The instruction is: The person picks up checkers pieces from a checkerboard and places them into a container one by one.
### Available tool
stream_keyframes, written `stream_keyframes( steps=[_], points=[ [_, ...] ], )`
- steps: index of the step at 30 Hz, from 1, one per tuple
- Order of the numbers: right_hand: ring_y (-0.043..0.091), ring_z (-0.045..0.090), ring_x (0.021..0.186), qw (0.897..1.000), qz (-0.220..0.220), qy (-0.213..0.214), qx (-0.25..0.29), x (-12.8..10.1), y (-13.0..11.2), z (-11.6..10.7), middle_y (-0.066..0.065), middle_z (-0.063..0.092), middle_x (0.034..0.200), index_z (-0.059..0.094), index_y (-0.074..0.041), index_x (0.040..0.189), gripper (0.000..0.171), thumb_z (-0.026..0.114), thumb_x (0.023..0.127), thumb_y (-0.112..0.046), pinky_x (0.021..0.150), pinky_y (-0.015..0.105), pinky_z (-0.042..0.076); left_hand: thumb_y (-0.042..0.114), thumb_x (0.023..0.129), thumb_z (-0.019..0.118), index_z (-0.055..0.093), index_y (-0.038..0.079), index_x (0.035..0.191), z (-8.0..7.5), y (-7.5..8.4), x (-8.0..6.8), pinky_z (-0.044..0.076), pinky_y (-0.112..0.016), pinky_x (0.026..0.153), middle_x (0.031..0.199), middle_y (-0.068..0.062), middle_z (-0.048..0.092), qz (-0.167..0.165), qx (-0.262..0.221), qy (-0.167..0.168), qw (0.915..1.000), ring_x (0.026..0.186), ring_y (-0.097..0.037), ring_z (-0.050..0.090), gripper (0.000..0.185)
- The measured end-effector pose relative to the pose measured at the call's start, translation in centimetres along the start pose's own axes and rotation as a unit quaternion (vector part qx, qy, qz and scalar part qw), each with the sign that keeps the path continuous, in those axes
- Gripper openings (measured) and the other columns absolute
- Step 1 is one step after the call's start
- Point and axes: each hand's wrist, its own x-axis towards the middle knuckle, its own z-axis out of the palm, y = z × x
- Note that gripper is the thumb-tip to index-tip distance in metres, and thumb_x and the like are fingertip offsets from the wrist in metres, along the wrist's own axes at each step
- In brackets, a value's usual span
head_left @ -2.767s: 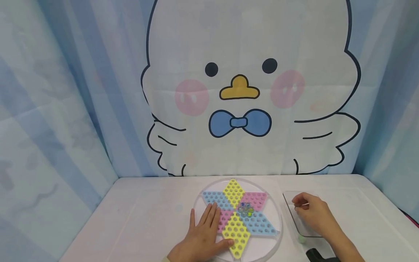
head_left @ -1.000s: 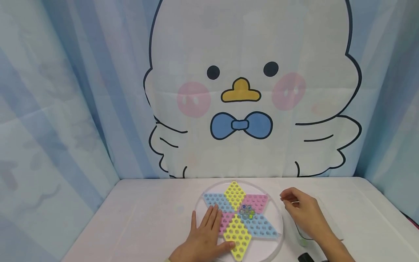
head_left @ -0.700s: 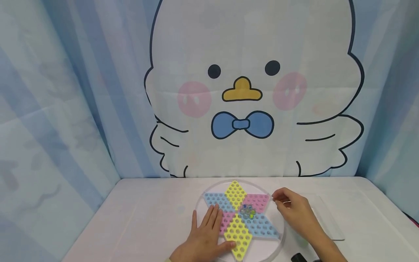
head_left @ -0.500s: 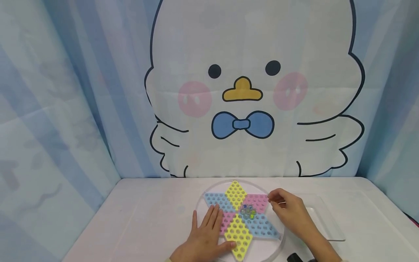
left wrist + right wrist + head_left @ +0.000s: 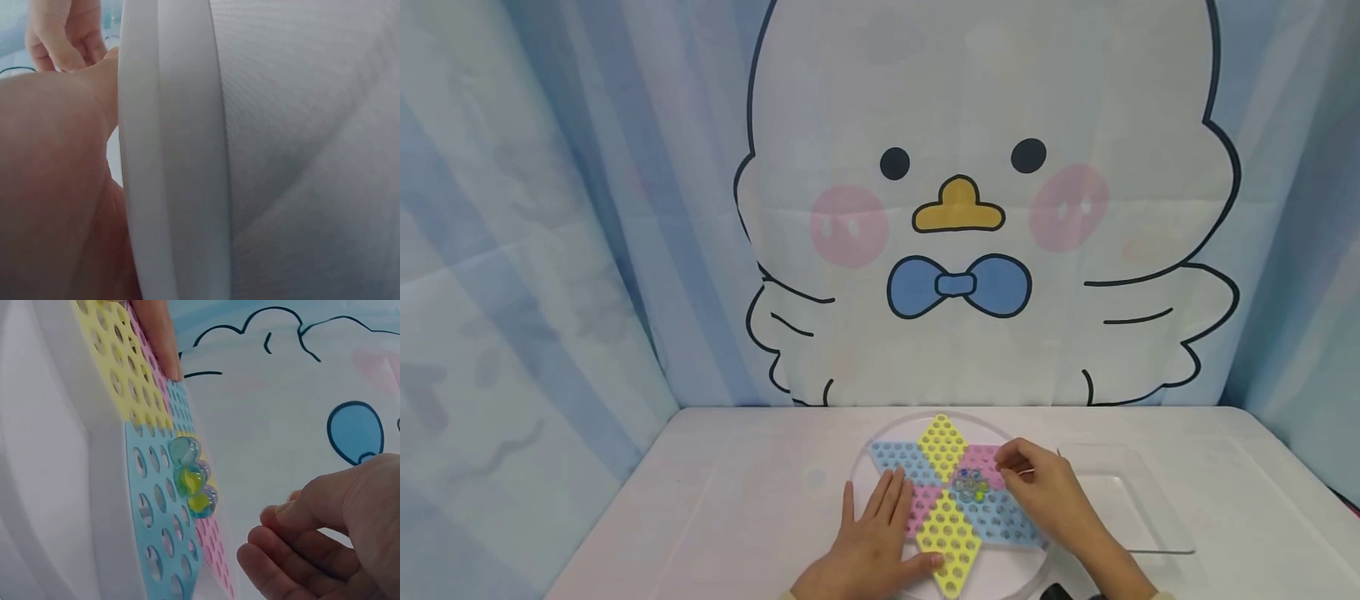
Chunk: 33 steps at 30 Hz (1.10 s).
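A star board [image 5: 951,533] of yellow, pink and blue holed diamonds lies in a round clear plate [image 5: 859,458]. Several glass marbles [image 5: 970,484] cluster at its centre, seen as blue, green and yellow beads [image 5: 192,478] in the right wrist view. My left hand [image 5: 876,533] rests flat on the board's left side, and one of its fingers [image 5: 156,331] lies on the pink and yellow holes. My right hand [image 5: 1037,490] hovers just right of the marbles with its fingers curled [image 5: 275,550] and its tips drawn together. Whether anything is between those tips is hidden.
A clear flat tray [image 5: 1123,508] lies right of the plate on the white table [image 5: 737,500]. A curtain with a cartoon duck [image 5: 970,208] closes the back and sides. A dark object [image 5: 1060,592] peeks in at the bottom edge. The left wrist view shows mostly the plate's white rim [image 5: 169,156].
My right hand has left the clear tray and moved left over the plate to the pink diamond beside the marbles. My left hand has stayed flat on the board.
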Motion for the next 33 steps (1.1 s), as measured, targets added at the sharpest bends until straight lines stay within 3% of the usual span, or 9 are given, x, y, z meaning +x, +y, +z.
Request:
stream_keyframes(
  steps=[17,33],
  points=[
    [0.009,0.065,0.090,0.999,0.017,0.002,0.047,0.2,0.6,2.3,0.000,0.069,0.093,0.068,-0.010,0.095,0.013,0.070,0.087,0.000,0.078,0.018,0.054,0.083,0.087,0.032,0.017,0.010,0.160,0.0,0.0,-0.1,0.001,-0.069,0.116,0.168,-0.008,0.008,0.001,0.001,0.006,1.0000,0.156,-0.026,0.006,0.104],
    [0.007,0.061,0.082,0.999,0.011,0.018,0.024,0.0,1.0,3.6,-0.002,0.066,0.087,0.068,-0.010,0.093,0.015,0.072,0.084,0.001,0.075,0.020,0.052,0.084,0.087,0.030,0.015,0.010,0.160,0.0,0.0,-0.1,-0.001,-0.069,0.116,0.168,-0.008,0.005,0.004,-0.008,0.000,1.0000,0.156,-0.027,0.004,0.105]
  ],
)
